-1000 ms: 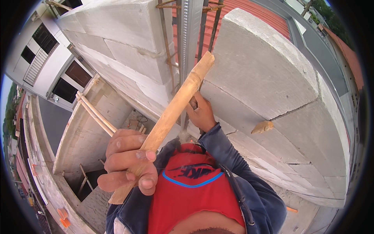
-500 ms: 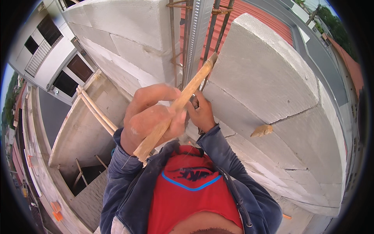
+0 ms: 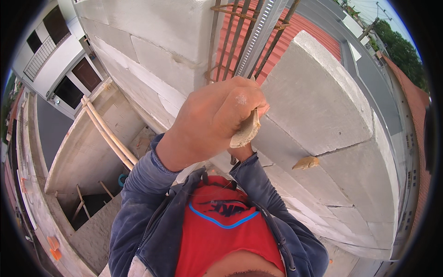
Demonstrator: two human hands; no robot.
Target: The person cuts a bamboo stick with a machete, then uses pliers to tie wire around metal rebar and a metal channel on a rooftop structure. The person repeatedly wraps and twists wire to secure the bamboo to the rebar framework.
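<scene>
My left hand [image 3: 217, 115] is closed in a fist around a wooden stick [image 3: 246, 133], whose rough broken end points back toward me. Most of the stick is hidden by the fist. Just beyond the fist stand a perforated metal channel [image 3: 256, 39] and rusty reinforcing bars [image 3: 222, 41], in the gap between two block walls. My right hand [image 3: 241, 151] is lower, behind the left one, close to the right wall. Its fingers are hidden, so I cannot tell what it touches.
Grey block walls rise at the left [image 3: 157, 27] and right [image 3: 318, 97]. A brown chip [image 3: 306, 162] sticks out of the right wall. Two wooden poles [image 3: 108, 134] lean at the left, near a dark floor opening [image 3: 90, 207]. Red corrugated roofing [image 3: 318, 34] lies beyond the gap.
My left hand has moved up and to the right, turning the stick from slanting across the view to nearly end-on. My right hand is now largely covered by it.
</scene>
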